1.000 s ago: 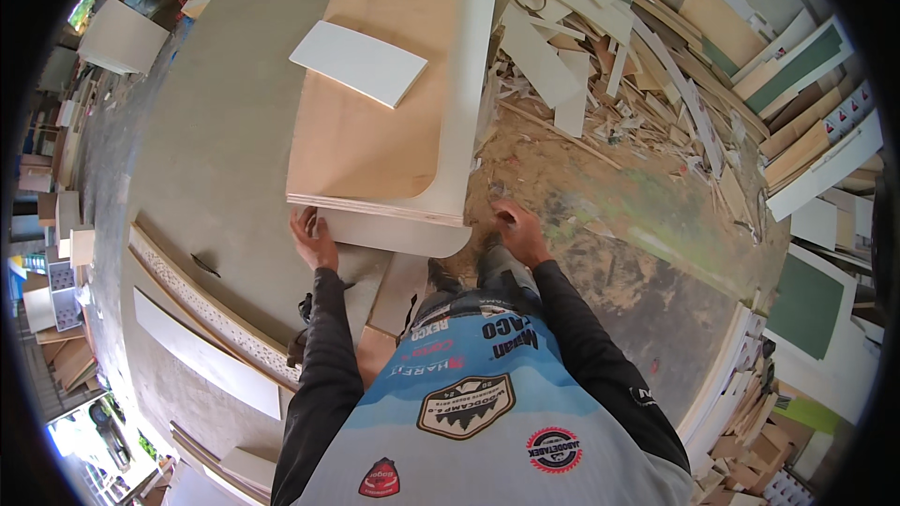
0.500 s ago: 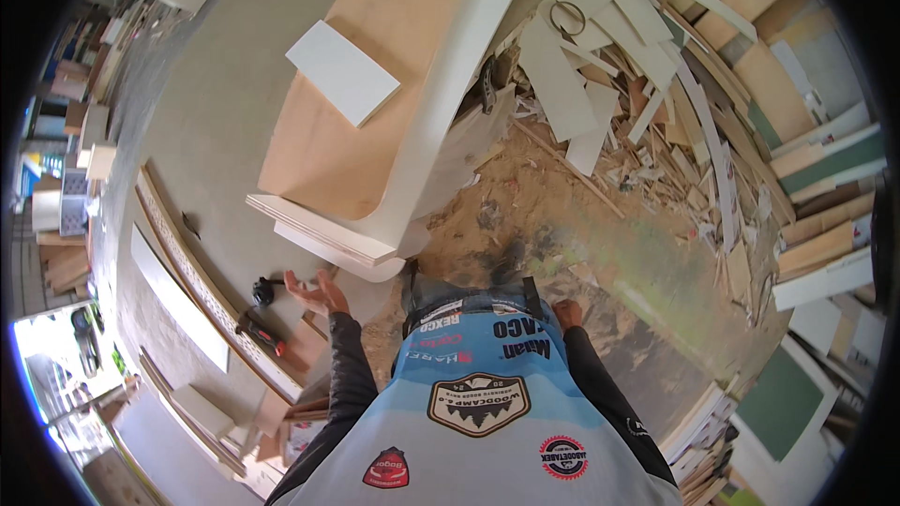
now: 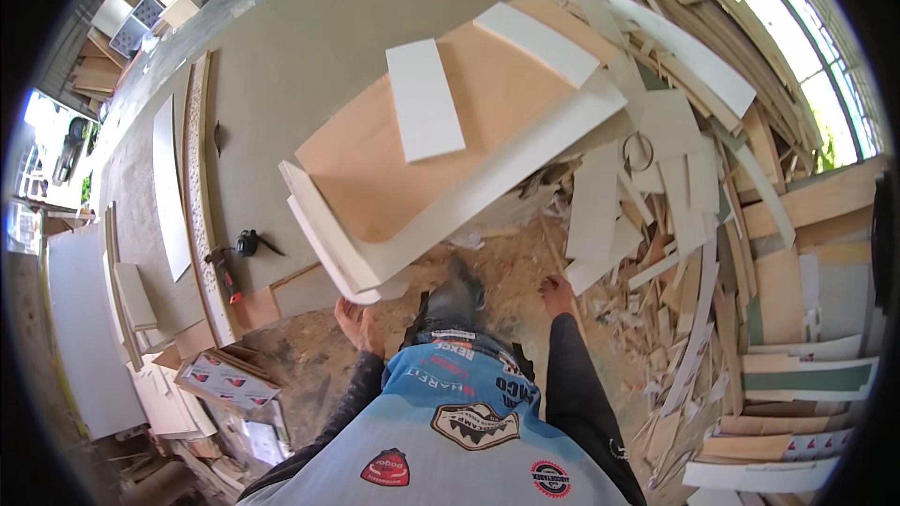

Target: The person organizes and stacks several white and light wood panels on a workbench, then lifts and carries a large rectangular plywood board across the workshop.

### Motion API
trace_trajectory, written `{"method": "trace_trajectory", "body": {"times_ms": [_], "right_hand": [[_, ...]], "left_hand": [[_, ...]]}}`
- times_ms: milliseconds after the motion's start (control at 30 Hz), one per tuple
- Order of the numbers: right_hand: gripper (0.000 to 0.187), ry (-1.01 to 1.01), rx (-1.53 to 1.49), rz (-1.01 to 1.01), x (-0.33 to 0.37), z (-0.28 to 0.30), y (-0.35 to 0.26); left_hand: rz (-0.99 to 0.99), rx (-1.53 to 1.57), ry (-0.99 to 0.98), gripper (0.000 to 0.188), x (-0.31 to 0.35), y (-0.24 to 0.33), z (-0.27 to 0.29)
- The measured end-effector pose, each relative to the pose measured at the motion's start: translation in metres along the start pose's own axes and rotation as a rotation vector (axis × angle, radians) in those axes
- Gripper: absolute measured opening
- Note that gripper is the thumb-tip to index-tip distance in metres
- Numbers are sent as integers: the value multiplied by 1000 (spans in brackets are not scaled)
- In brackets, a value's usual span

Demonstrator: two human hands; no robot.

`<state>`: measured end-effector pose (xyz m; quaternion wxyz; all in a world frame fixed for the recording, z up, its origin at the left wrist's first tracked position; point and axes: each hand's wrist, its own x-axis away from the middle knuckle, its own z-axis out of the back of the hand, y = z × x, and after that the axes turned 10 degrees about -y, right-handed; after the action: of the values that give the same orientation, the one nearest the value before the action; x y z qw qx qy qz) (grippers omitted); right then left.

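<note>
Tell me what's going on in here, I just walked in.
A person stands at a stack of panels. Their left hand is at its near rounded corner, though contact is unclear. Their right hand is apart from it, above the littered floor. Two white boards lie on the tan top panel.

Dark and red lettering (image 3: 457, 351) crosses the shirt (image 3: 469, 480); near its hem end stand a dark-framed badge (image 3: 475, 425), a red emblem (image 3: 385, 468) and a round red-rimmed one, all worded. Left of the shirt, a box (image 3: 228, 379) bears print too small to read.

Short panels (image 3: 425, 98) on large board (image 3: 347, 173); offcuts (image 3: 593, 206) right.
</note>
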<state>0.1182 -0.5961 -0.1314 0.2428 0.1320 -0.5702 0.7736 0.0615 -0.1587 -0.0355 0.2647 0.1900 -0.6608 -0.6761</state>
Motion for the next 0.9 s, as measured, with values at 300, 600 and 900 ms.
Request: {"method": "trace_trajectory", "body": {"times_ms": [300, 600, 900], "right_hand": [[20, 257, 128, 469, -78, 7, -159], [33, 317, 313, 669, -197, 69, -331], [126, -28, 966, 596, -363, 92, -424]], "left_hand": [[353, 169, 606, 40, -9, -56, 18], [-258, -375, 1190, 31, -31, 149, 17], [-184, -554, 134, 71, -105, 212, -223]]}}
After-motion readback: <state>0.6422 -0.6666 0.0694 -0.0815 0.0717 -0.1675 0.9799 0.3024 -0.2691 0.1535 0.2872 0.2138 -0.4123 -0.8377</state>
